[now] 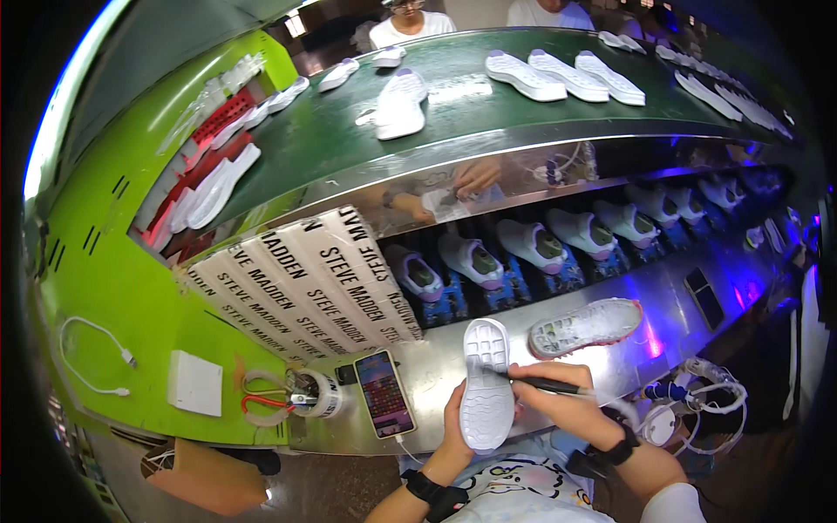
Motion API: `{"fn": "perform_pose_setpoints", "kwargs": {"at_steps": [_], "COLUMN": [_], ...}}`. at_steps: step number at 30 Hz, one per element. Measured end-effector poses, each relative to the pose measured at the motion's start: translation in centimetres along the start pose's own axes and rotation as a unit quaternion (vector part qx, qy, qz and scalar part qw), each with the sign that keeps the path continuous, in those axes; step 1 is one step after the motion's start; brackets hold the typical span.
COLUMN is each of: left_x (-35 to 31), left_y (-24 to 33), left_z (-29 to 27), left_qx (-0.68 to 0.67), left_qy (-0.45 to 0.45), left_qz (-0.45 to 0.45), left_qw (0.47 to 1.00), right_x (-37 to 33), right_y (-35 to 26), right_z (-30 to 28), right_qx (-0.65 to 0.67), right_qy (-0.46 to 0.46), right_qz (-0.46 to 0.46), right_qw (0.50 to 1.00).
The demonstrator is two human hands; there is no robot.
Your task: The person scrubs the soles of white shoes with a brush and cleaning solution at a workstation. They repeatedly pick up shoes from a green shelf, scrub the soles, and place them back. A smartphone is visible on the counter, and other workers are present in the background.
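Observation:
A white shoe sole (488, 410) is held upright in my left hand (454, 424), whose fingers are wrapped round its lower left edge. The waffle-like hollows of its upper part and the wavy ribs of its lower part face me. My right hand (571, 401) is closed on a dark-handled brush (551, 384). The brush's tip reaches the middle of the sole. Just beyond my right hand, another sole (586, 328) lies on the metal bench, pale and glossy inside with a reddish rim.
Beyond the bench, several shoe uppers (532, 247) stand in a row on blue supports. White soles lie on a green belt (453, 122). A patterned cardboard panel (305, 279), a phone (384, 394), a cup of tools (318, 394) and a white box (195, 383) are leftward; cables (697, 401) hang right.

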State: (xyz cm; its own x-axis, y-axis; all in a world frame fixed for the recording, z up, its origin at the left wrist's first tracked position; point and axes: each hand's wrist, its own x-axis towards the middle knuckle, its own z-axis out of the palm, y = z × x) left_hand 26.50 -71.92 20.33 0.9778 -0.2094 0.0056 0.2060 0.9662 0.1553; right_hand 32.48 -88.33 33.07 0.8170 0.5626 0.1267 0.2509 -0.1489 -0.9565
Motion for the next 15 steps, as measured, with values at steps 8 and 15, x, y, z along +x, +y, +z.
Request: {"fn": "perform_pose_setpoints", "kwargs": {"at_steps": [8,15], "left_x": [2.0,3.1], "left_y": [0.6,2.7], "left_z": [2.3,3.1], "left_qx": [-0.054,-0.039], "left_qy": [0.039,-0.025], "left_qz": [0.040,-0.048], "left_qw": [0.997,0.998], "right_x": [-0.9,-1.8], "right_y": [0.4,1.2], "right_z": [1.7,0.6], "right_qx": [-0.021,0.164], "right_qy": [-0.012,-0.205], "right_qz": [-0.093,0.104], "right_qw": [0.995,0.959]}}
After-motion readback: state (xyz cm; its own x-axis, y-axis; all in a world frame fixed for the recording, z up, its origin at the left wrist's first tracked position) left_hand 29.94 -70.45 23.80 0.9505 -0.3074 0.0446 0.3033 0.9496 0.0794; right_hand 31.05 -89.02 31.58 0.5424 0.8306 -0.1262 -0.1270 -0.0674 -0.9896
